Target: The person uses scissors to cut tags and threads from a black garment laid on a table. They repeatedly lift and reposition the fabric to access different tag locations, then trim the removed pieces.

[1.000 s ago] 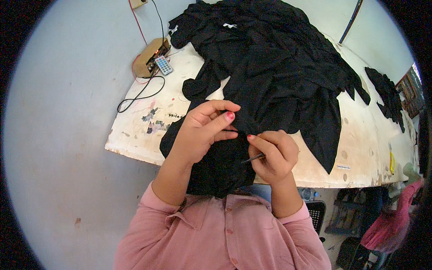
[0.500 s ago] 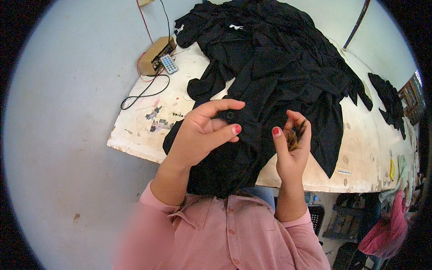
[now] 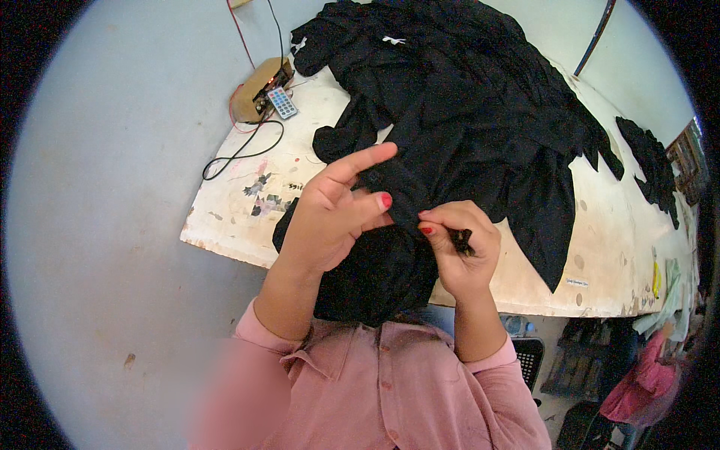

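A large heap of black fabric [image 3: 465, 112] covers the middle of the table and hangs over its near edge to my lap. My left hand [image 3: 330, 210] is at the part nearest me, its index finger stretched out and its thumb apart. The lower fingers curl into the black cloth beneath the thumb. A small round dark button [image 3: 373, 178] shows faintly beside that index finger. Just right of it, my right hand [image 3: 469, 251] pinches thumb and index fingertips together over the cloth. A clump of small dark pieces [image 3: 462, 241] sits in its palm; their kind is unclear.
At the table's [image 3: 525, 304] back left lie a brown boxy device [image 3: 255, 94] with wires and a remote control [image 3: 282, 103]. More black cloth [image 3: 649, 165] lies far right. A person in pink [image 3: 641, 379] is at the right, beyond a black chair [image 3: 531, 358] and a bottle [image 3: 517, 326].
My right hand has moved left toward my left hand and closed its thumb and index finger into a pinch. My left hand has shifted slightly left, its index finger straighter.
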{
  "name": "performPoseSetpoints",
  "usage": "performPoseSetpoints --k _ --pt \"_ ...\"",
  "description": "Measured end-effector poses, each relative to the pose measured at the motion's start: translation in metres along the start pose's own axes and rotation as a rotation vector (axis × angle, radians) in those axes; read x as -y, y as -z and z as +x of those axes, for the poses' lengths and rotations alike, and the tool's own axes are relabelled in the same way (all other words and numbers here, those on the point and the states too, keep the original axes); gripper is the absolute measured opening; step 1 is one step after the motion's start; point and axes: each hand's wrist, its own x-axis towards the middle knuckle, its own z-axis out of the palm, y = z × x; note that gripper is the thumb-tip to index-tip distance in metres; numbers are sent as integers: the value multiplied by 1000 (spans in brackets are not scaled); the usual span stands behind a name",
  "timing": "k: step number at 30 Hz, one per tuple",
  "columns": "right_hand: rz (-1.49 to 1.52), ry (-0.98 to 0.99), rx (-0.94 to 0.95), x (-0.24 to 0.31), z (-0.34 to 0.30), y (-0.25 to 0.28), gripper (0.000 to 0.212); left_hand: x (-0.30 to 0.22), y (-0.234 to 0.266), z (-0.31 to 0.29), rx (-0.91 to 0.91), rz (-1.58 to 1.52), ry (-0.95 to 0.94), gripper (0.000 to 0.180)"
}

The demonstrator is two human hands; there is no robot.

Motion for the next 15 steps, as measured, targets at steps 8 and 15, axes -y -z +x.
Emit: performPoseSetpoints --k 8,15 --pt "965 -230 587 2 4 52 19 -9 9 1 23 -183 -32 51" --pt "72 -544 -159 0 16 5 26 -5 1 2 59 -206 -86 50"
